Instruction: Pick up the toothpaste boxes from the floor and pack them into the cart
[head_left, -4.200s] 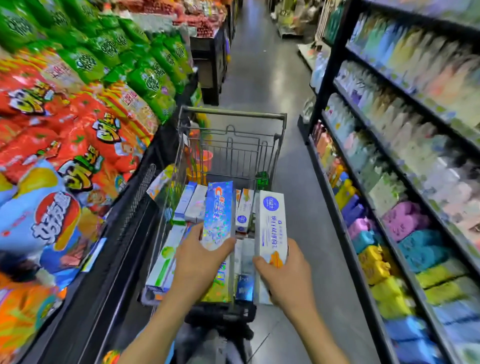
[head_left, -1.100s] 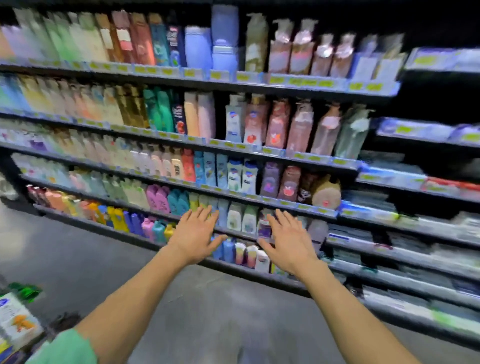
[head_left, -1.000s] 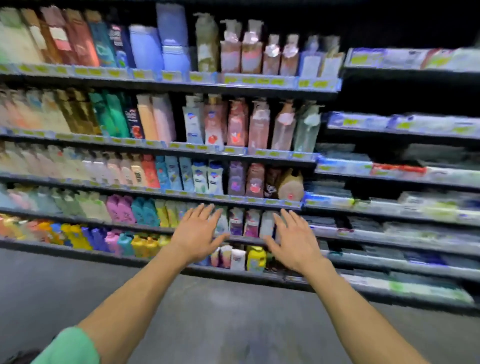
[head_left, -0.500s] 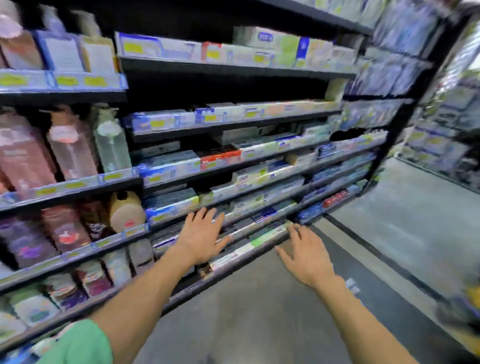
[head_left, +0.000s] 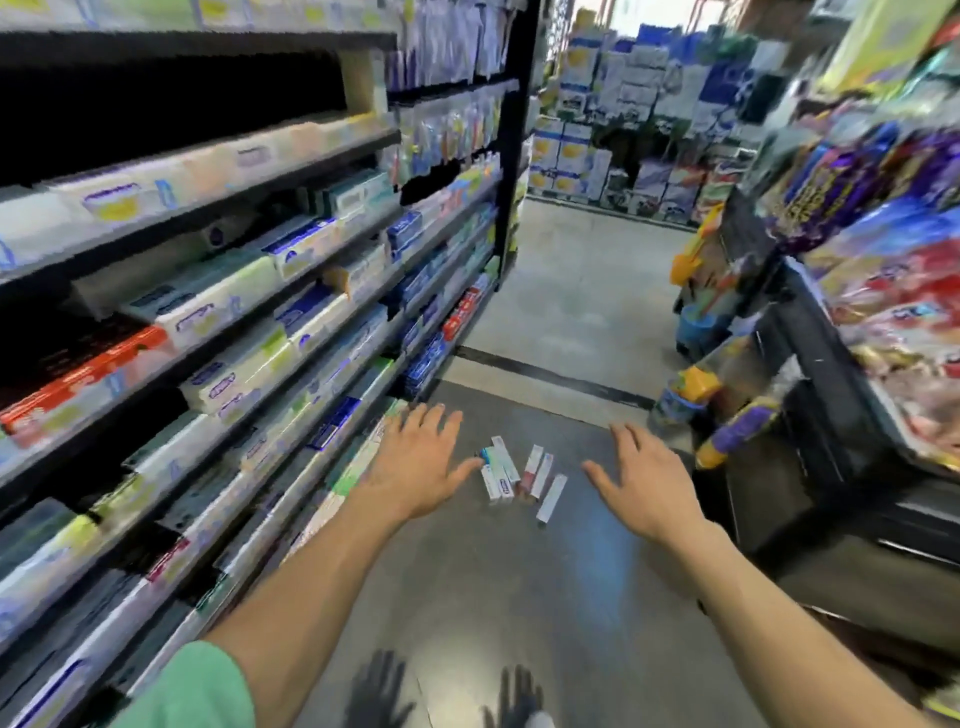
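Toothpaste boxes (head_left: 514, 475) lie clustered on grey floor (head_left: 519, 597), between left hand (head_left: 418, 467) and right hand (head_left: 641, 486). Both hands outstretched, fingers spread, holding nothing. Stocked shelves (head_left: 234, 291) at left.

1. Short mint-green fabric sleeve (head_left: 192, 686) on the left upper arm, ending above the elbow.
2. Both forearms bare; no watch, band or ring seen.
3. Left hand (head_left: 421, 467) and right hand (head_left: 641, 486) ungloved.
4. Right sleeve out of frame.
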